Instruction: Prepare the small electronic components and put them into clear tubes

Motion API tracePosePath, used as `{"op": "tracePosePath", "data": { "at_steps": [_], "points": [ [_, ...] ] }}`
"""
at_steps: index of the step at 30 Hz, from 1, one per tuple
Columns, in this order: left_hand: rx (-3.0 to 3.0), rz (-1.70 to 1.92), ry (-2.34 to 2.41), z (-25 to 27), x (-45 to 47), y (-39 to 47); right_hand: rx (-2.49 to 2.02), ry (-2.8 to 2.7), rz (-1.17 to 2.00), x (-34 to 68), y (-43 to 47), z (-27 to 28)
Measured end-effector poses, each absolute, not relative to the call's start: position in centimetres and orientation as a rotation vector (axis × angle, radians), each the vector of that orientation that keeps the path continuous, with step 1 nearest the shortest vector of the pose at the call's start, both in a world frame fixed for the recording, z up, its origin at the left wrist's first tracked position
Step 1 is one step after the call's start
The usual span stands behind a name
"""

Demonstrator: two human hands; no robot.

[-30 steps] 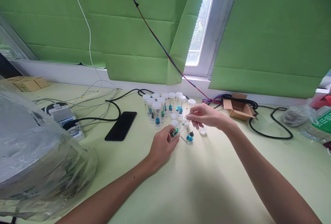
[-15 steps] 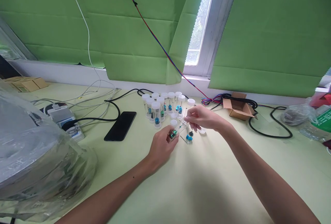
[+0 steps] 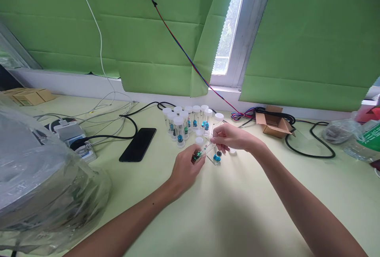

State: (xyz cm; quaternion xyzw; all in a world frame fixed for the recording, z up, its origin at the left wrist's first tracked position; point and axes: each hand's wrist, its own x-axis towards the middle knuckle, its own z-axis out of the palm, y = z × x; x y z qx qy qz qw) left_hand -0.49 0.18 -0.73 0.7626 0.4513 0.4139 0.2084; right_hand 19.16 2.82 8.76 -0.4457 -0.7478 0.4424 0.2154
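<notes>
A black phone lies left of white-capped tubes; nearer the camera, the left hand grips a small green part — just left of a blue part on the table — while the right hand pinches a thin item too fine to identify.

Smooth, pale yellow-green tabletop extends beneath the left hand and right hand. Beyond them, creased green fabric blinds hang above a white wall strip; daylight enters through an exposed section of grey-white-framed window.
</notes>
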Motion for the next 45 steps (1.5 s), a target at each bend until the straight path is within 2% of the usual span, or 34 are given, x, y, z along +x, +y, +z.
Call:
{"op": "tracePosePath", "data": {
  "at_steps": [11,34,45],
  "points": [
    [2.226,1.163,1.131,-0.9,-0.5,0.1,-1.088,-2.196,1.485,21.0,2.7,9.9],
    [2.299,1.106,1.132,-1.4,-0.7,0.3,-1.183,-2.235,1.428,20.5,2.8,8.8],
    [2.332,1.108,1.116,-1.5,-0.8,0.4,-1.220,-2.280,1.295,20.1,2.4,9.1]
  ]
}}
